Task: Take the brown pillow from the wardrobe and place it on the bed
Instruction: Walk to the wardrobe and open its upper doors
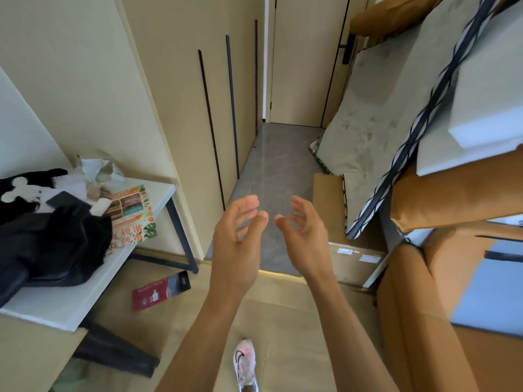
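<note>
My left hand (240,230) and right hand (302,233) hang empty, fingers spread, palms facing each other, ahead of the closed cream wardrobe doors (181,108). A brown cushion-like shape (387,12) shows far right of those doors; whether it's the pillow, I cannot tell.

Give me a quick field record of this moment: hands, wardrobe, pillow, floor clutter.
left hand: open, empty, palm facing inward
right hand: open, empty, facing the left hand
wardrobe doors: all closed, ahead on the left
brown pillow: a brown cushion lies in the pile on the right; none visible at the wardrobe
floor: red packet beside the white bench
</note>
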A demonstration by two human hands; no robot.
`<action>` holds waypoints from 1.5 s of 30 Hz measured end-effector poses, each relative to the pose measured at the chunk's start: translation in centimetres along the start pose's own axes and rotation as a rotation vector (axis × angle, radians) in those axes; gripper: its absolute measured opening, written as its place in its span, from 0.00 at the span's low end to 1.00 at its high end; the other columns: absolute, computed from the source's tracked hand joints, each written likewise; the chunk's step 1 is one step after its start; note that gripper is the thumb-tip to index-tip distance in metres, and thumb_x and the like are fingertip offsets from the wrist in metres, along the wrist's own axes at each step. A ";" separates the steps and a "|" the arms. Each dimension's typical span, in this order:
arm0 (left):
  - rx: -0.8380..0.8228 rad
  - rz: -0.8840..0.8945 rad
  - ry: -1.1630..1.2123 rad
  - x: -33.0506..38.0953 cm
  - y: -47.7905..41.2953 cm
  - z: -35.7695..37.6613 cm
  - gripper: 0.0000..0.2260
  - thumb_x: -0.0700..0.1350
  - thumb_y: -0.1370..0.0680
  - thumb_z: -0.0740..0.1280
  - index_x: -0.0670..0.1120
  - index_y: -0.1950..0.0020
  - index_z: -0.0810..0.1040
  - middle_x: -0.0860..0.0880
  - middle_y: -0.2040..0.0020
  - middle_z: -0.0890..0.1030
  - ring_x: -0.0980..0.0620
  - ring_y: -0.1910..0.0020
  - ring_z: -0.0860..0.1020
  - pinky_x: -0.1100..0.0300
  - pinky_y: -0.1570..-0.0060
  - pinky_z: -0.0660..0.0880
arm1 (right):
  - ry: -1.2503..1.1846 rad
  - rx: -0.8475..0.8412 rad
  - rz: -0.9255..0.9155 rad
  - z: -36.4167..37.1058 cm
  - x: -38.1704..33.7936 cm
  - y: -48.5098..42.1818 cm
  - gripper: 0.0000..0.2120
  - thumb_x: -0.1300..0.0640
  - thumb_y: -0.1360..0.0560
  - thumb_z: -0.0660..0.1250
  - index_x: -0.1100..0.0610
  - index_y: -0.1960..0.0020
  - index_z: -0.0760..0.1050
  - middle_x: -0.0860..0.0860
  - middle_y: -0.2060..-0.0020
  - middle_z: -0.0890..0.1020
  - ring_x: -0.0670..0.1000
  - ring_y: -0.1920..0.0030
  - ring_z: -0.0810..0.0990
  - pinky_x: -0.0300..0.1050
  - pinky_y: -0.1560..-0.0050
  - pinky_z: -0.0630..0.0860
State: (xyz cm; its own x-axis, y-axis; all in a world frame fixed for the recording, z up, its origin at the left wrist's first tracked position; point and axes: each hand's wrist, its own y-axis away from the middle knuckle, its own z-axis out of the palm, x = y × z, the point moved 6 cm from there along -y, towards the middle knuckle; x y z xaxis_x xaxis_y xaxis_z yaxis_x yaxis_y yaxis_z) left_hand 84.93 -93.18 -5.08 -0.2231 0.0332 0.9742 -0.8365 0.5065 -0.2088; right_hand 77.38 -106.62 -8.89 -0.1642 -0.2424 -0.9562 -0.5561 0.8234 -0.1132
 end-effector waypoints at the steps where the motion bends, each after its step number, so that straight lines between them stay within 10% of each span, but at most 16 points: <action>1: 0.001 -0.002 0.014 -0.6 -2.3 0.4 0.12 0.42 0.17 0.67 0.44 0.33 0.79 0.51 0.37 0.82 0.63 0.39 0.79 0.74 0.44 0.71 | 0.007 0.001 -0.002 0.6 0.1 -2.3 0.27 0.53 0.21 0.72 0.53 0.23 0.70 0.48 0.31 0.78 0.47 0.34 0.78 0.44 0.34 0.74; 45: 0.257 0.025 0.109 -17.8 -98.5 20.6 0.12 0.50 0.22 0.68 0.54 0.39 0.80 0.54 0.40 0.84 0.61 0.40 0.81 0.65 0.42 0.74 | 0.052 -0.244 -0.159 26.3 0.5 -101.3 0.26 0.51 0.20 0.71 0.50 0.23 0.70 0.48 0.30 0.76 0.46 0.36 0.78 0.41 0.39 0.74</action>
State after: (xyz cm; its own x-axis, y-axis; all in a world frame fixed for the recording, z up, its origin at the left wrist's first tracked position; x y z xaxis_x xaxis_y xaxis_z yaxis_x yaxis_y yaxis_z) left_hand 161.00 -161.40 -3.59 -0.2020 0.1426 0.9690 -0.9340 0.2695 -0.2344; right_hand 155.05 -176.63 -4.97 -0.0976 -0.3892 -0.9160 -0.7565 0.6271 -0.1859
